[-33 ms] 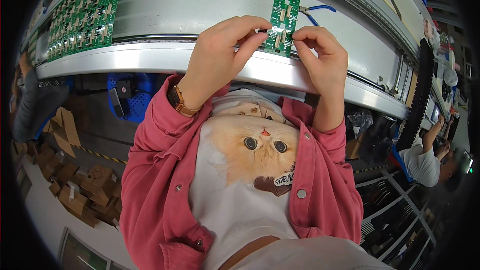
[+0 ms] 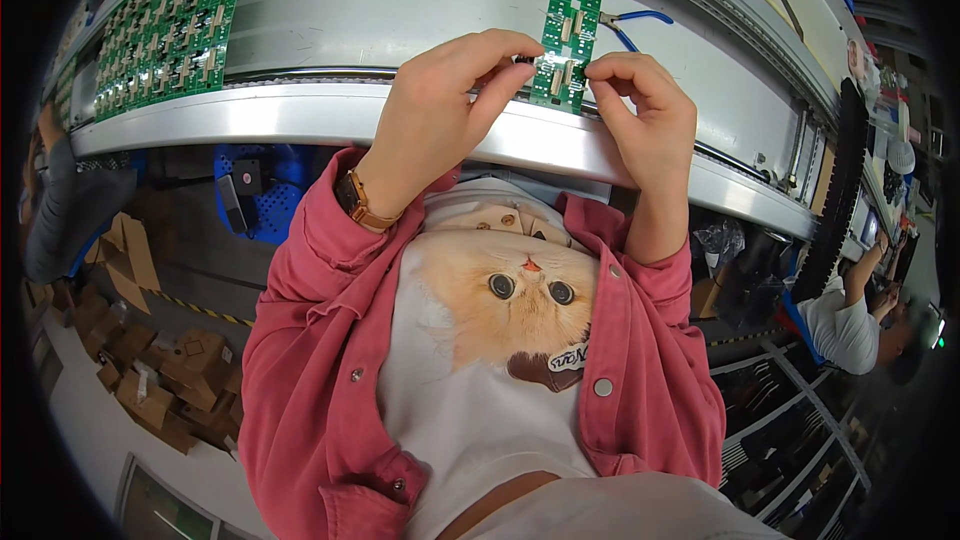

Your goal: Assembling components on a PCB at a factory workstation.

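A narrow green circuit board panel [image 2: 567,30] with pale connectors lies across the metal rails in front of me. At its left edge my left hand [image 2: 440,90] is closed, thumb and index finger pinching a small black component [image 2: 524,60]. My right hand [image 2: 648,112] is at the panel's right edge, its thumb and index finger drawn together in a pinch. Whatever sits between those right fingertips is too small to make out. Blue-handled pliers [image 2: 640,18] rest on the metal surface just right of the panel.
A large group of populated green boards [image 2: 170,35] sits on the rails at the left. The aluminium front rail [image 2: 290,115] runs under my wrists. Below the line are a blue perforated stool [image 2: 290,205] and cardboard boxes [image 2: 195,365]. A co-worker [image 2: 840,325] sits at the right.
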Available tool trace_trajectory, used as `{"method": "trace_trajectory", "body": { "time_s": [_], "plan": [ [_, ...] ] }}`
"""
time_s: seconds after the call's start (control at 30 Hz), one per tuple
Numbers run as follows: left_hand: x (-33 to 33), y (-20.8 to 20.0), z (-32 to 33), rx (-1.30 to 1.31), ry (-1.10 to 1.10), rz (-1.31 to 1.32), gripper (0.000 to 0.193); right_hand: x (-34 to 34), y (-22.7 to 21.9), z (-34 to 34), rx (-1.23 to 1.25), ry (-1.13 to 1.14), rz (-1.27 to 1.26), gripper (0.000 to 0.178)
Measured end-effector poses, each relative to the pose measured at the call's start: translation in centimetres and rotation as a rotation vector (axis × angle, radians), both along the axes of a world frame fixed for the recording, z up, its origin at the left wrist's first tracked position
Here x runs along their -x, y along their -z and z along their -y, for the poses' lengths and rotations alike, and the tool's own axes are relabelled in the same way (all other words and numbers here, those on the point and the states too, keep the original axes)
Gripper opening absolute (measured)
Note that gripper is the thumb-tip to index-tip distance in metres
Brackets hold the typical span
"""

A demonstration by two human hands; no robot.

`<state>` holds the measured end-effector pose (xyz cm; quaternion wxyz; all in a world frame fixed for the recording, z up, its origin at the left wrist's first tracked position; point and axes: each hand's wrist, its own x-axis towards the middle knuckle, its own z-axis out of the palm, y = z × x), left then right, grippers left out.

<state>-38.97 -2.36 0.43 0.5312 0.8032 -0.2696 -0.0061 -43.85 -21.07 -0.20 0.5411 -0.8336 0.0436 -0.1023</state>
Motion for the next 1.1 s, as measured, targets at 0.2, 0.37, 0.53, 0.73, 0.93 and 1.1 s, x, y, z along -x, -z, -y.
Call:
{"method": "trace_trajectory", "body": {
  "time_s": [0.2, 0.37, 0.53, 0.73, 0.93, 1.1],
  "plan": [
    [-0.16, 0.41, 0.04, 0.017, -0.019, 0.080, 0.019, 0.11, -0.37, -0.26, 0.102, -0.046, -0.043, 0.013],
    [-0.11, 0.38, -0.21, -0.014, 0.005, 0.034, 0.021, 0.10, -0.41, -0.34, 0.136, -0.046, -0.019, 0.013],
    [0.07, -0.07, 0.00, 0.022, -0.039, -0.038, 0.023, 0.11, -0.31, -0.27, 0.160, -0.077, -0.008, 0.015],
    [0.30, -0.41, -0.13, -0.018, 0.002, 0.036, 0.025, 0.23, 0.01, -0.33, -0.073, 0.017, -0.032, 0.022],
    [0.30, -0.39, -0.30, -0.046, 0.019, 0.070, 0.025, -0.13, -0.26, -0.04, -0.461, 0.083, -0.106, 0.028],
    [0.30, -0.35, -0.30, -0.060, 0.016, 0.078, 0.024, -0.18, -0.13, -0.17, -0.253, 0.049, -0.077, 0.030]
  ]
}}
